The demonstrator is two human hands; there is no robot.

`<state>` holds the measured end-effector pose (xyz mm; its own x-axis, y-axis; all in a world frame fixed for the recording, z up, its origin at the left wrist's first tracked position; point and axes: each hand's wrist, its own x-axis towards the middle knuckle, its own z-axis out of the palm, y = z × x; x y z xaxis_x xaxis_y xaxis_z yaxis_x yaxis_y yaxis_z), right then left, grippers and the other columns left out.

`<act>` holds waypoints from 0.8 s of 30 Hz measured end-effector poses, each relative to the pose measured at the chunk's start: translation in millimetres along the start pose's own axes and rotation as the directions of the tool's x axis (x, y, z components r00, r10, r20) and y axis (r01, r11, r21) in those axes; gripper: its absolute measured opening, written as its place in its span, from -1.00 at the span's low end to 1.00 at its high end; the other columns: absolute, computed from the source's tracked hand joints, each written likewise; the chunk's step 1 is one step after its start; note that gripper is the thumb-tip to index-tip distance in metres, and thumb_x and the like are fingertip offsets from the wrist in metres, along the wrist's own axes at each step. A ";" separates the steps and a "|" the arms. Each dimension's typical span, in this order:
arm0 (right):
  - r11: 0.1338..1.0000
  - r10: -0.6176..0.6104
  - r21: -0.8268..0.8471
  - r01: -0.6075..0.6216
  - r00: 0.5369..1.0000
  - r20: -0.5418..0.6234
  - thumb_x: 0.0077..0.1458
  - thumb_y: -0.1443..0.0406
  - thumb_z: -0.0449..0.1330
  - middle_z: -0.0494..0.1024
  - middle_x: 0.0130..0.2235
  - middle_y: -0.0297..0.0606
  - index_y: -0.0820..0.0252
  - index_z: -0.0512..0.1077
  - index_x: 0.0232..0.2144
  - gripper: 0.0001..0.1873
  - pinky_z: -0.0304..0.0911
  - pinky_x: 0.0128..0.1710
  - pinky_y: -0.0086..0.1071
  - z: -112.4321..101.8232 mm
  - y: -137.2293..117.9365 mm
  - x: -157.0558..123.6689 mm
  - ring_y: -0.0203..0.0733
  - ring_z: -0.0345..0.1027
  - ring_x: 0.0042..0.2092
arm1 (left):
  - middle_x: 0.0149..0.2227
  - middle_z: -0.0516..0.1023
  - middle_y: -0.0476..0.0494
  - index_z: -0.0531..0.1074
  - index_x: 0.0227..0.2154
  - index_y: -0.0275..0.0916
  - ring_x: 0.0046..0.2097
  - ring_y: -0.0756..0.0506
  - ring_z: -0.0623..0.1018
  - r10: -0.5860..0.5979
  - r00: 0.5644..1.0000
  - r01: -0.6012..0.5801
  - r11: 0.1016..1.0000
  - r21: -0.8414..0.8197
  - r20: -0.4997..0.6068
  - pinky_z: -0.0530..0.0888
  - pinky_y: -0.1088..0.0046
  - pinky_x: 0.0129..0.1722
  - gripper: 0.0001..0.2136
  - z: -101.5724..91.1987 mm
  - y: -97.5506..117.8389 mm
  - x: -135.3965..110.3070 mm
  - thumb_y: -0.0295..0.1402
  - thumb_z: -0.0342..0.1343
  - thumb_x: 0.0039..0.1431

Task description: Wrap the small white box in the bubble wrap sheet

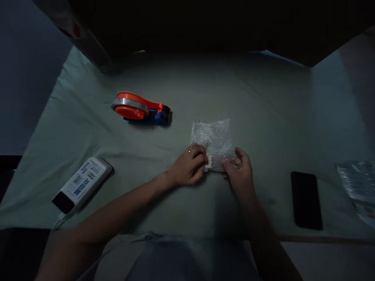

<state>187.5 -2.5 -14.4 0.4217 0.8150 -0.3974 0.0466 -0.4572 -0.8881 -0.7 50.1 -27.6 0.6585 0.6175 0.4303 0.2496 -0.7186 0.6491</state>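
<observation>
Lying flat, the packet (212, 138) is pinched by left hand (189, 168) and right hand (240, 171). Both corners are best held evenly.

table (234, 86): dispenser (137, 108), phone (306, 200), bubble wrap (212, 138)

It is dim in here. One soft pool of light falls from above onto the middle of the table cloth (181, 78) and fades to black at the far side and corners. The bubble wrap (213, 136) glints faintly, and the tape dispenser (137, 107) throws a short dark shadow beneath itself. Detail is grainy and soft, and the wide lens bends the table's edges.
</observation>
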 end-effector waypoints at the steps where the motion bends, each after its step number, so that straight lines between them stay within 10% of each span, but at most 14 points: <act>1: 1.000 0.015 0.021 -0.015 1.000 -0.001 -0.18 0.22 0.30 0.46 -0.36 -0.33 0.20 0.17 0.08 -0.26 0.21 -0.60 -0.47 1.9 -2.2 0.6 -0.35 0.28 -0.52 | -0.17 0.33 -0.24 0.30 -0.21 -0.25 -0.04 -0.17 0.37 -0.001 1.000 0.001 1.000 0.014 0.000 0.34 0.11 0.06 -0.80 0.1 0.5 -1.2 -0.44 -0.04 0.06; 10: 0.994 0.107 0.024 -0.111 0.984 0.142 -0.14 0.17 0.23 0.25 -0.64 -0.49 0.18 0.29 -0.58 -0.77 0.01 -0.66 -0.54 2.1 -26.7 -3.4 -0.42 0.06 -0.60 | -0.13 0.36 -0.28 0.30 -0.06 -0.28 0.05 -0.21 0.37 0.010 1.000 -0.010 0.995 0.102 -0.001 0.28 0.02 0.14 -0.69 1.0 2.0 -6.2 -0.45 -0.04 0.11; 15: 0.987 0.135 0.059 -0.150 0.967 0.215 -0.16 0.16 0.26 0.26 -0.65 -0.51 0.16 0.28 -0.55 -0.74 -0.03 -0.71 -0.55 18.2 -32.2 -9.6 -0.44 0.04 -0.65 | -0.11 0.38 -0.31 0.29 -0.04 -0.30 0.07 -0.23 0.37 0.018 1.000 -0.019 0.996 0.091 0.010 0.31 0.02 0.13 -0.67 1.5 3.0 -5.4 -0.47 -0.01 0.09; 24: 0.963 -0.082 -0.211 0.169 0.927 0.365 0.16 0.19 0.06 0.54 -0.36 -0.28 0.11 0.47 -0.13 -0.71 0.33 -0.41 -0.40 14.8 -36.8 -30.0 -0.26 0.41 -0.40 | -0.16 0.54 -0.17 0.27 -0.09 -0.23 0.19 -0.20 0.36 -0.075 0.993 0.081 0.994 0.070 -0.093 0.05 0.00 0.28 -0.74 0.1 5.0 -11.8 -0.41 0.05 0.12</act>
<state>159.7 -4.8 26.8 0.0562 0.9234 -0.3796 0.3070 -0.3778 -0.8735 -7.1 39.2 -29.5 0.5692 0.6963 0.4372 0.3514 -0.6868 0.6363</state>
